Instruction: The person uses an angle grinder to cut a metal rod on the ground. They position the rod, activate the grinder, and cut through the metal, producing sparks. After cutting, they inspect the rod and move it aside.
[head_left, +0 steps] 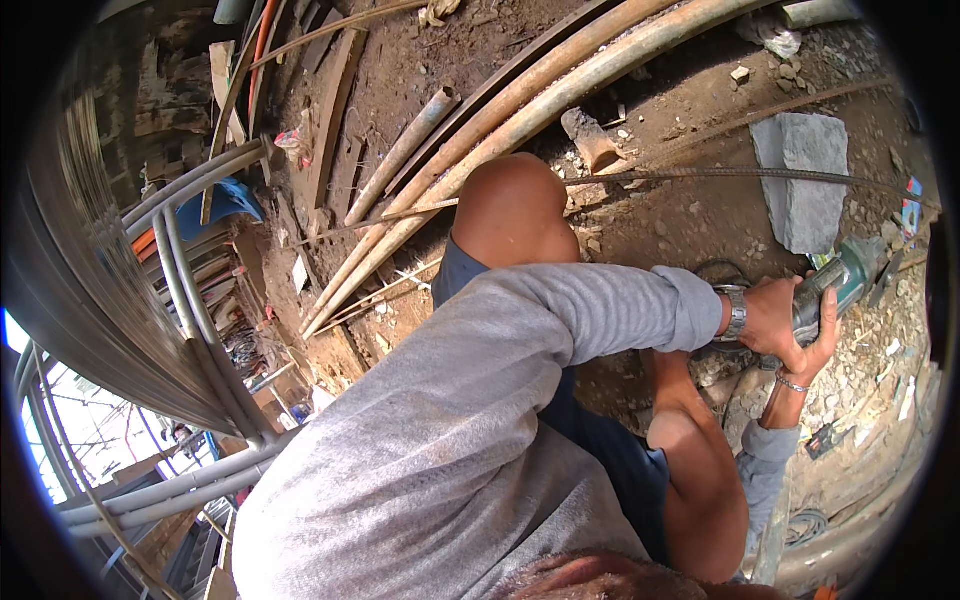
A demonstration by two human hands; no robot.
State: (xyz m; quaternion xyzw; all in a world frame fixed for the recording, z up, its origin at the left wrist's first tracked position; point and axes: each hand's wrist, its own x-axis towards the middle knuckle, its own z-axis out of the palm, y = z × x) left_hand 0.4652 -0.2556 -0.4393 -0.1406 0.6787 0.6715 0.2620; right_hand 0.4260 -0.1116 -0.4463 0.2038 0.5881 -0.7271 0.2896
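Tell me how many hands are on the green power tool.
2: the left hand, wearing a watch, at the rear of the power tool; the right hand, wearing a bracelet, just below.

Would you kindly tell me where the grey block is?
In the head view, the grey block lies upper right, crossed by a steel bar, just above the green power tool.

The angle grinder (850,275) looks smooth plastic, the wristwatch (737,312) glossy metal, the concrete block (815,150) rough and matt, the rebar (690,175) dull, ribbed metal
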